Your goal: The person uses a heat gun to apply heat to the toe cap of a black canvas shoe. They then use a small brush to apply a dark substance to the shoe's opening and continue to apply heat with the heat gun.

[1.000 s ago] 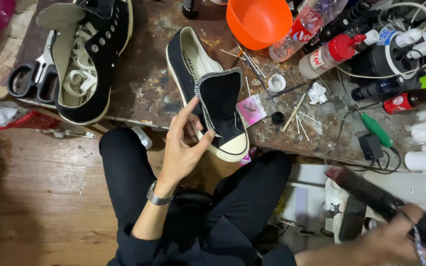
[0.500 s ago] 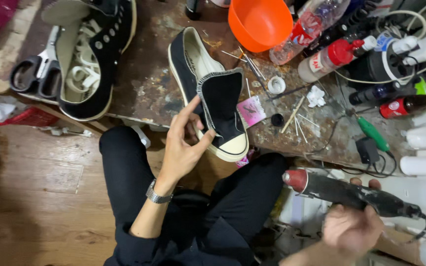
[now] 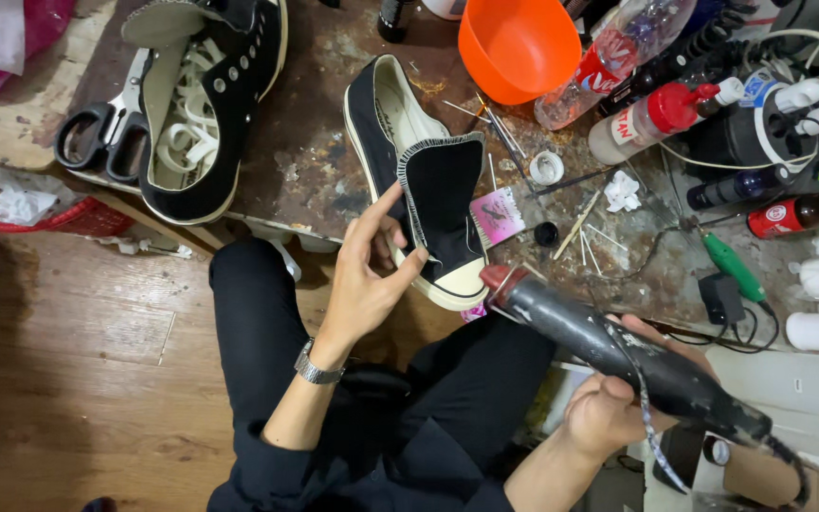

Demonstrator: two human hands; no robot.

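A black canvas shoe with a cream sole [image 3: 400,142] lies on the stained workbench [image 3: 305,161], its toe over the near edge. A black fabric patch [image 3: 445,194] with a stitched edge lies over the toe. My left hand [image 3: 367,275] pinches the patch's left edge against the shoe. My right hand [image 3: 618,403] grips a dirty black heat-gun-like tool [image 3: 609,346]. Its red nozzle sits just right of the shoe's cream toe cap, almost touching.
A second black shoe with white laces [image 3: 196,104] and black-handled scissors [image 3: 97,142] lie at the left. An orange bowl [image 3: 514,43], bottles [image 3: 661,114], a green-handled tool [image 3: 732,265], sticks and cables crowd the right. My black-trousered legs are below the bench, over a wooden floor.
My right hand has brought the black tool up from the lower right to the shoe's toe. My left hand has stayed on the patch.
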